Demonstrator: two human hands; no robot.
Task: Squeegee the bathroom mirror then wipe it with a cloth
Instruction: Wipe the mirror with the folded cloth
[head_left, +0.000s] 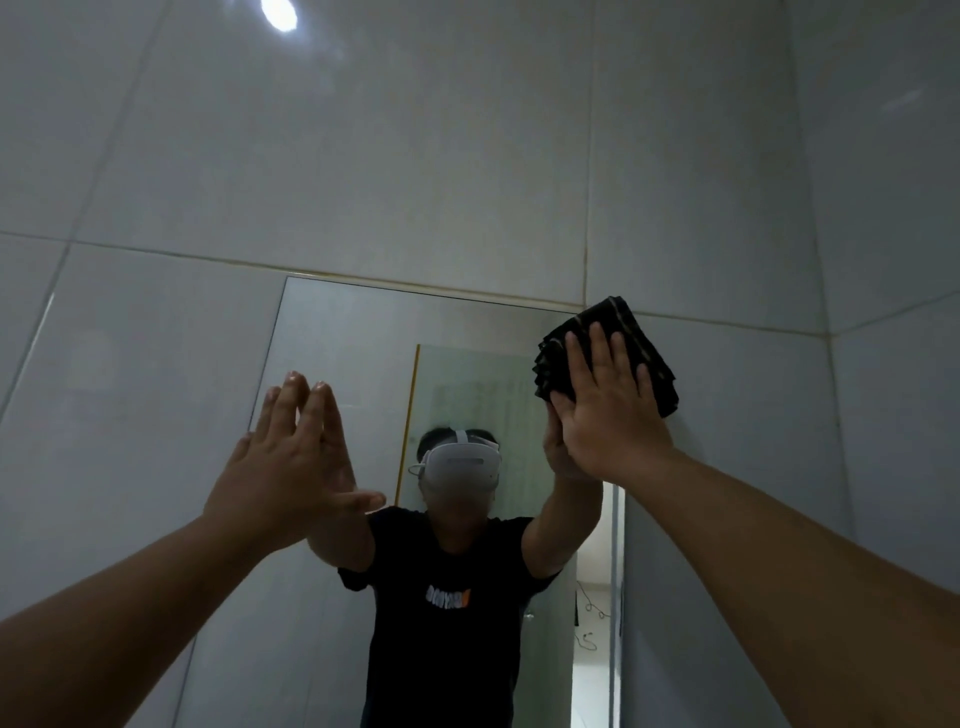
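The frameless bathroom mirror (353, 332) is fixed to the grey tiled wall in front of me. My right hand (608, 410) presses a folded dark cloth (631, 338) flat against the mirror's upper right corner, fingers spread over it. My left hand (291, 452) rests flat on the glass near the mirror's left edge, fingers together, thumb out, holding nothing. No squeegee is in view. The mirror shows a person in a black T-shirt with a white headset, both arms raised.
Large glossy grey wall tiles (415, 156) surround the mirror, with a side wall (893, 364) meeting at a corner on the right. A lamp glare (279, 13) shines at the top. A lit doorway (592, 597) is reflected at the mirror's right side.
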